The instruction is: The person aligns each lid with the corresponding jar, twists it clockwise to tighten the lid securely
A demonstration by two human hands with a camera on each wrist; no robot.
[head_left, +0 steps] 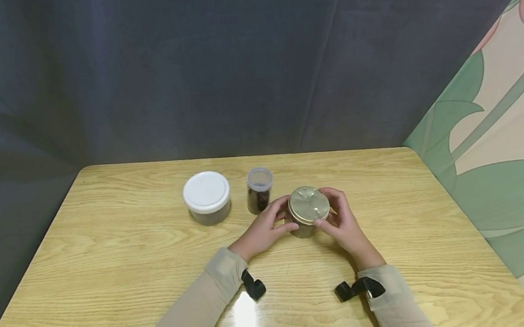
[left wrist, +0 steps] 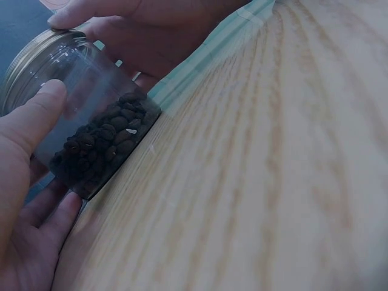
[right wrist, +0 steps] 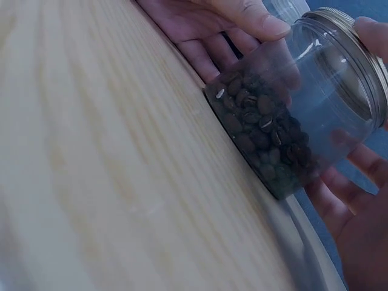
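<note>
Head view: left hand [head_left: 263, 229] and right hand [head_left: 347, 228] grip a clear, cylindrical, gold-lidded jar [head_left: 309, 204], seemingly plastic; left of it, a white-lidded round tub [head_left: 207, 199].

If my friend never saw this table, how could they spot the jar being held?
Find the wooden table, then the left hand and right hand. Between them is a clear jar holding dark beans. Only this one wears a gold lid; the tub has a white one, the slim container a see-through one.

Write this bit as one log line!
left-hand grip: on jar; right-hand grip: on jar and lid; contents: dark beans; white-lidded tub: untouched
</note>
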